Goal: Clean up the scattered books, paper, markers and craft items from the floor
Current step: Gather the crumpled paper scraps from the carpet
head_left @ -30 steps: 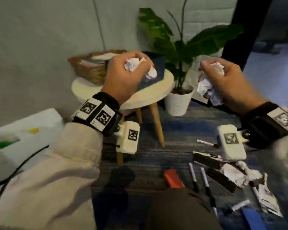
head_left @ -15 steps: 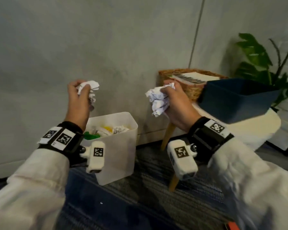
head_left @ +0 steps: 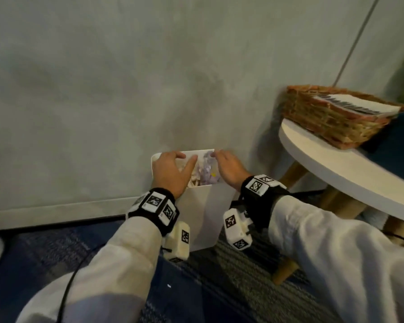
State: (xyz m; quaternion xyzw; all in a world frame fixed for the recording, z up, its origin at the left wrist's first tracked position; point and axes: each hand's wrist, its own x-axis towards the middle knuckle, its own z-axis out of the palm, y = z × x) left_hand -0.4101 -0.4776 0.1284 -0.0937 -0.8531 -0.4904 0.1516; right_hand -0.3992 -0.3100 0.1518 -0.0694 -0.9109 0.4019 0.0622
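Hovering over one bin (head_left: 203, 220), two hands (head_left: 170, 173) (head_left: 229, 170)

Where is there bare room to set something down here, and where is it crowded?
Free: the round table, between the wicker basket and its near rim; the blue carpet left of the left sleeve, up to the baseboard. Crowded: the white bin, holding crumpled paper, left hand and right hand over its mouth.

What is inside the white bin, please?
Crumpled paper shows between the left hand and right hand; they and the front wall of the white bin hide the rest.
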